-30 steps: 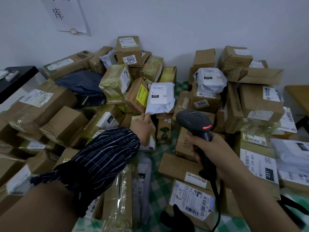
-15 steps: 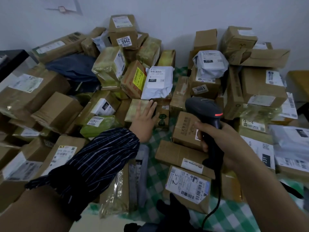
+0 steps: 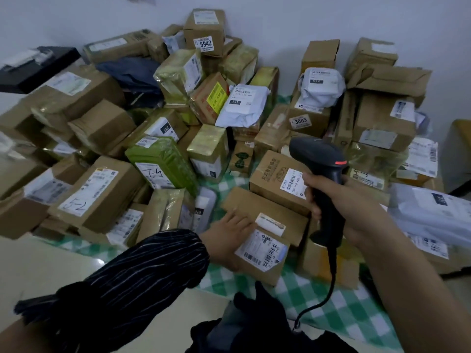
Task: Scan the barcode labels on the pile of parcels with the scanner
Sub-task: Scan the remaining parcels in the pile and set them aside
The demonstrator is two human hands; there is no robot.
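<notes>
The pile of parcels (image 3: 107, 200) is filling most of your view, stacking up against the pale wall (image 3: 280, 19) and spreading from far left to far right. It is sitting on a green-checked cloth (image 3: 344, 309), which is showing between the boxes and along the near edge. Most parcels are brown cartons. A carton numbered 5942 (image 3: 204, 29) is topping the heap, a green wrapped pack (image 3: 163, 161) is leaning at centre-left, and a white mailer (image 3: 244, 105) is lying tilted in the middle.

The front box (image 3: 265, 273) is lying nearest you on the cloth, just in front of a flat carton (image 3: 254, 205). Your left arm, in a dark striped sleeve (image 3: 142, 271), is reaching in from the lower left. Your left hand (image 3: 229, 238) is resting on the front box with fingers lying straight, just left of its barcode label (image 3: 262, 248); the thumb is hidden.

Your right hand (image 3: 339, 207) is gripping the handle of the scanner (image 3: 318, 159), fingers wrapping round it. The scanner is hanging above the parcels right of centre, its head pointing away from you to the left. Its cable (image 3: 328, 276) is trailing down towards you.
</notes>
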